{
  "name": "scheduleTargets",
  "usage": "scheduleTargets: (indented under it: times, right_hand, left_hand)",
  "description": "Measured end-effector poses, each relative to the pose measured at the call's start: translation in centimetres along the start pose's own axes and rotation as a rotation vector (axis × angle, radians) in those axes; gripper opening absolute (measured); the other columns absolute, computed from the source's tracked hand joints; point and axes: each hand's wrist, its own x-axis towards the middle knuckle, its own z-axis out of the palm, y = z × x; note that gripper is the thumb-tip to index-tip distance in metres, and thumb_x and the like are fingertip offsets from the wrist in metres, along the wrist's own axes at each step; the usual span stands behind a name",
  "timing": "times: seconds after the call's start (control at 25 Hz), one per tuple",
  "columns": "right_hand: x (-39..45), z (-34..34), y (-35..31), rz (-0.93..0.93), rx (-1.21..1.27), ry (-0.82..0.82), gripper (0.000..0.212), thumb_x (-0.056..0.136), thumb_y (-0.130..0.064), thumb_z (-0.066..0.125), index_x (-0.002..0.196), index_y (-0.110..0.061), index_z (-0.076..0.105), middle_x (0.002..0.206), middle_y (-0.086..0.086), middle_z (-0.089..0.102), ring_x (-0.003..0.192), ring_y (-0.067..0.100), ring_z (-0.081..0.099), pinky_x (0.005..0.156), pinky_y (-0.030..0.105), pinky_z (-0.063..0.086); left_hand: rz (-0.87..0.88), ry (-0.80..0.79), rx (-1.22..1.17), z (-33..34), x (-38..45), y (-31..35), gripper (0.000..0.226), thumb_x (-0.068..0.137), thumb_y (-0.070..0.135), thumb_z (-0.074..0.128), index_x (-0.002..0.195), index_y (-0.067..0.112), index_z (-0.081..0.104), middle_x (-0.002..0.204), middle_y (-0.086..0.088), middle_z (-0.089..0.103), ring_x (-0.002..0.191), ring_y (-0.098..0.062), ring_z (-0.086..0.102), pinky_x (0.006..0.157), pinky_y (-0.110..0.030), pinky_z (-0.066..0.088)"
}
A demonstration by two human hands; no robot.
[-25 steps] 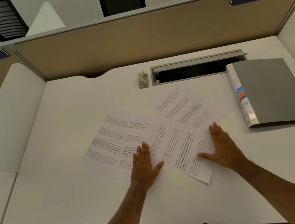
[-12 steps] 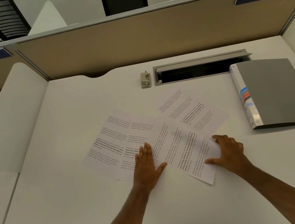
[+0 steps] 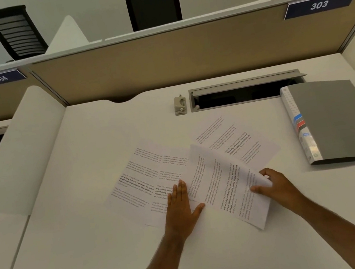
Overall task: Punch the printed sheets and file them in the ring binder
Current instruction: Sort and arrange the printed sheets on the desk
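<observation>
Fingers of the left hand (image 3: 180, 206) lie straight and together, palm down, pressing flat on the left printed sheet (image 3: 142, 184), with the thumb spread out to the right onto the edge of the middle sheet (image 3: 226, 192). That hand holds nothing; it only pins the paper to the desk (image 3: 92, 219).

On the other side, the right hand (image 3: 274, 185) pinches the right edge of the middle sheet, thumb on the printed face and curled fingers behind it. This sheet is lifted and bowed along that edge, while its near corner points toward the front of the desk.

3 printed sheets show in all, fanned and overlapping near the middle of the white desk. The far sheet (image 3: 231, 139) lies flat beyond the right hand, partly under the lifted one.

Well to the right of the papers, the grey ring binder (image 3: 334, 122) lies closed and flat, its white spine with blue and red marks turned toward the sheets. The small grey hole punch (image 3: 180, 105) stands at the back of the desk, just left of the cable tray opening (image 3: 244, 92), apart from the papers.

Behind these runs a tan partition (image 3: 159, 60) carrying number plates 304 (image 3: 1, 78) and 303 (image 3: 319, 5). Beyond it, black chairs (image 3: 152, 3) are visible.
</observation>
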Motion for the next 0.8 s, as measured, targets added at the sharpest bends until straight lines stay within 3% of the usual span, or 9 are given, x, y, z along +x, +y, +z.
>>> scheduleTargets:
  times: [0.28, 0.44, 0.6, 0.68, 0.8]
  right_hand:
    - [-0.7, -1.3, -1.6, -0.02, 0.237, 0.069, 0.04, 0.076, -0.022, 0.084, 0.105, -0.013, 0.058, 0.103, 0.008, 0.07, 0.085, 0.022, 0.072, 0.057, 0.02, 0.058]
    - [-1.4, -1.2, -2.6, -0.03, 0.353, 0.113, 0.038, 0.076, -0.026, 0.083, 0.107, -0.017, 0.061, 0.102, 0.004, 0.072, 0.088, 0.023, 0.073, 0.062, 0.024, 0.06]
    - [-1.8, 0.2, -3.6, -0.038, 0.529, 0.155, 0.043, 0.076, -0.025, 0.083, 0.112, -0.014, 0.062, 0.105, 0.006, 0.075, 0.092, 0.026, 0.074, 0.072, 0.038, 0.063]
    - [-1.9, 1.0, -4.3, -0.052, 0.574, 0.163, 0.047, 0.075, -0.027, 0.083, 0.115, -0.014, 0.061, 0.108, 0.005, 0.074, 0.093, 0.025, 0.074, 0.075, 0.041, 0.063]
    - [-1.9, 2.4, -5.1, -0.079, 0.595, 0.156, 0.047, 0.075, -0.026, 0.083, 0.115, -0.015, 0.06, 0.108, 0.004, 0.074, 0.092, 0.022, 0.074, 0.07, 0.033, 0.062]
  left_hand:
    - [0.048, 0.077, -0.018, -0.2, -0.4, -0.2, 0.088, 0.095, 0.073, 0.011, 0.158, 0.019, -0.02, 0.167, 0.003, -0.025, 0.154, -0.011, -0.023, 0.126, -0.032, -0.011]
    - [-0.029, 0.128, -0.289, -0.7, -0.5, 2.1, 0.081, 0.1, 0.065, 0.028, 0.16, 0.028, -0.011, 0.166, 0.016, -0.018, 0.153, -0.001, -0.018, 0.128, -0.031, 0.0]
    - [-0.011, 0.284, -0.665, -3.6, -0.4, 6.9, 0.065, 0.105, 0.045, 0.046, 0.161, 0.037, 0.013, 0.167, 0.023, 0.008, 0.152, 0.008, 0.005, 0.124, -0.026, 0.019]
    - [0.002, 0.337, -0.997, -5.3, 0.1, 8.7, 0.051, 0.109, 0.031, 0.046, 0.157, 0.032, 0.032, 0.162, 0.014, 0.036, 0.148, -0.003, 0.034, 0.116, -0.03, 0.04]
    - [-0.125, 0.253, -1.396, -6.8, 1.1, 9.7, 0.042, 0.106, 0.035, 0.05, 0.147, 0.031, 0.045, 0.138, 0.002, 0.065, 0.122, -0.021, 0.066, 0.096, -0.047, 0.059]
